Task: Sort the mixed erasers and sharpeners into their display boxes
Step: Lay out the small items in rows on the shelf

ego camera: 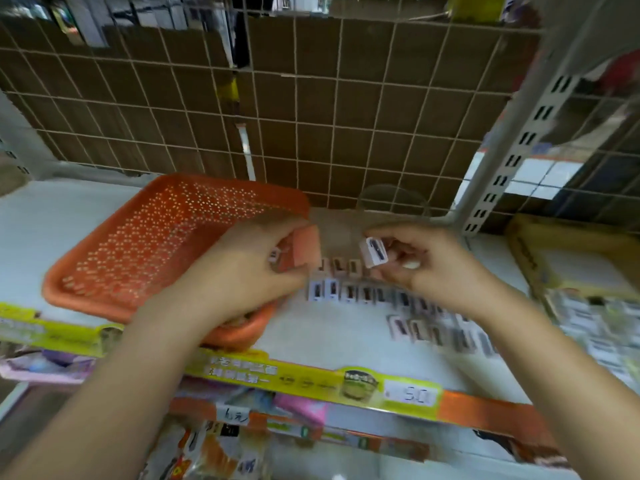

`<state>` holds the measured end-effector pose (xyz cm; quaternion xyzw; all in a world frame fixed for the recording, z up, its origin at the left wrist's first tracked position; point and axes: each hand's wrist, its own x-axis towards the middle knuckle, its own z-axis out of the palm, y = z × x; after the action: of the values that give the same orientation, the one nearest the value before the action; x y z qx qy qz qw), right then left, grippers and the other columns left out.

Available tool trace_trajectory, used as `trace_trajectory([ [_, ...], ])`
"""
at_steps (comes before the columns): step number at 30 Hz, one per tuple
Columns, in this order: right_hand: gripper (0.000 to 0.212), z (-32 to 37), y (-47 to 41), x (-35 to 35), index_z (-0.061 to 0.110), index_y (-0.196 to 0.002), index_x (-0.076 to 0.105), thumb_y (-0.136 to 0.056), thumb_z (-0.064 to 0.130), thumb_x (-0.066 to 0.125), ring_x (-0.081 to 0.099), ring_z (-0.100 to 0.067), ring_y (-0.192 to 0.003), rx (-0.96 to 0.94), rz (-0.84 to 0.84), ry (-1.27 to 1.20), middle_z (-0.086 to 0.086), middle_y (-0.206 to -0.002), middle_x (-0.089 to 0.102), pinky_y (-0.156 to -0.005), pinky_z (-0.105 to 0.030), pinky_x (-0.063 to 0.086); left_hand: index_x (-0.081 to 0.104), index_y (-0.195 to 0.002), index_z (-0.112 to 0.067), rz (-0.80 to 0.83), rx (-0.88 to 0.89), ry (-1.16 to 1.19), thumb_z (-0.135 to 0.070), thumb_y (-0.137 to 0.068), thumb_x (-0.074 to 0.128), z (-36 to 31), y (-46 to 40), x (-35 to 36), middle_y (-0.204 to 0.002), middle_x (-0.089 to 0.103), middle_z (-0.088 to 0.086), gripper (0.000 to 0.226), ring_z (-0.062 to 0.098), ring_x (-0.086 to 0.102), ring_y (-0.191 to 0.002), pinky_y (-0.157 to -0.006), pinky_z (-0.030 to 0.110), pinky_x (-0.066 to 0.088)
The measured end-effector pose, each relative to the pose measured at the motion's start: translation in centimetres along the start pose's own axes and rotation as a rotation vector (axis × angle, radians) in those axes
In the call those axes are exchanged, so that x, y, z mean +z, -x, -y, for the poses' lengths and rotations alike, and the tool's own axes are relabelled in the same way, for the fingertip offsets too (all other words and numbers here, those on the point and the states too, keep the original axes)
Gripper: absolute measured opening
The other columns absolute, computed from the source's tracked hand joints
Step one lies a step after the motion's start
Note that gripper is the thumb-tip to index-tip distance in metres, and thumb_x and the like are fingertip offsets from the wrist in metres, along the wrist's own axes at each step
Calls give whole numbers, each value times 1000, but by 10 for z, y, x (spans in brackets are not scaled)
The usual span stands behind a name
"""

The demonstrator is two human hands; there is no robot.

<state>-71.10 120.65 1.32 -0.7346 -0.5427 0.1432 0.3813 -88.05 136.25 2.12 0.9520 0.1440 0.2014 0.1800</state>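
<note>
Shop shelf (pixel 311 341) backed by wire grid: sorting sharpeners beside an orange basket (pixel 145 244).
Right hand (pixel 426 268) pinches a white sharpener (pixel 373 252) above the rows of sharpeners (pixel 398 306) near the shelf's back edge; left hand (pixel 242 268) clamps a pink eraser (pixel 304 251) and another small piece. Either could slip and knock the rows over.

On the shelf (pixel 329 334) before you, a basket (pixel 145 237) sits to the left, with rows of sharpeners (pixel 363 292) lying to its right and trailing toward the right front. Your left hand (pixel 249 268) is over the basket's right edge and your right hand (pixel 426 265) is above the sharpeners. A wire grid (pixel 311 116) stands behind everything, and a box (pixel 571 258) lies at the far right.
</note>
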Motion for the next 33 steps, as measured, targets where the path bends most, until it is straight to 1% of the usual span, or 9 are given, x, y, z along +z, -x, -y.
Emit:
trace_trajectory([
  [2, 48, -11, 16, -17, 35, -108, 52, -75, 8, 73, 55, 2, -72, 8, 12, 73, 25, -78, 52, -66, -11, 43, 63, -112, -5, 28, 54, 9, -42, -65, 57, -21, -2, 11, -102, 66, 14, 59, 9, 54, -86, -72, 2, 26],
  [4, 45, -21, 28, -28, 26, -113, 57, -74, 9, 73, 55, -3, -67, 27, 33, 128, 24, -75, 51, -65, -15, 44, 65, -104, -2, 62, 83, 13, -41, -66, 50, -37, -2, 25, -91, 67, 15, 56, 10, 50, -83, -66, 9, 28],
  [6, 42, -31, 37, -32, 17, -114, 62, -74, 11, 73, 54, 1, -63, 25, 66, 188, 25, -71, 49, -63, -12, 42, 65, -103, -2, 91, 57, 22, -41, -66, 49, -45, 1, 39, -89, 67, 14, 56, 6, 52, -78, -67, 6, 28],
  [8, 42, -36, 44, -29, 15, -115, 62, -75, 15, 73, 50, 0, -61, 3, 107, 253, 26, -72, 49, -62, -6, 37, 65, -104, -3, 107, 13, 8, -43, -66, 49, -47, 6, 52, -91, 67, 13, 57, 18, 61, -79, -68, 4, 27],
  [11, 47, -43, 45, -16, 16, -122, 58, -77, 24, 71, 50, -8, -78, 16, 182, 298, 3, -94, 64, -63, -9, 34, 63, -112, -8, 116, -89, -20, -45, -65, 54, -45, 15, 67, -105, 65, 11, 61, 27, 62, -94, -73, 9, 28],
  [15, 48, -54, 35, 11, 19, -120, 58, -77, 38, 68, 48, -23, -111, 22, 305, 471, -6, -117, 54, -89, -28, 39, 60, -116, -7, 120, -165, -35, -40, -65, 57, -38, 27, 78, -110, 61, 11, 60, 27, 57, -101, -76, 15, 30],
  [25, 39, -47, 32, 40, 19, -113, 62, -80, 41, 61, 36, -26, -110, -7, 276, 722, -7, -113, 45, -84, -31, 32, 56, -120, -8, 96, -160, 49, -34, -68, 57, -29, 38, 83, -112, 53, 6, 58, 21, 51, -106, -82, 13, 27],
  [29, 40, -44, 36, 34, 15, -115, 62, -79, 31, 66, 42, -24, -110, 40, 184, 482, -8, -113, 51, -90, -26, 34, 60, -117, -7, 61, -116, 139, -42, -68, 57, -34, 39, 86, -109, 44, -1, 60, 13, 47, -102, -86, 11, 27],
  [33, 18, -33, 46, 23, 9, -99, 68, -81, 10, 65, 55, -14, -78, 248, -26, -228, -10, -92, 65, -70, -16, 40, 62, -115, -11, 33, -65, 221, -45, -68, 53, -45, 32, 91, -110, 42, -4, 59, 8, 44, -105, -88, 15, 34],
])
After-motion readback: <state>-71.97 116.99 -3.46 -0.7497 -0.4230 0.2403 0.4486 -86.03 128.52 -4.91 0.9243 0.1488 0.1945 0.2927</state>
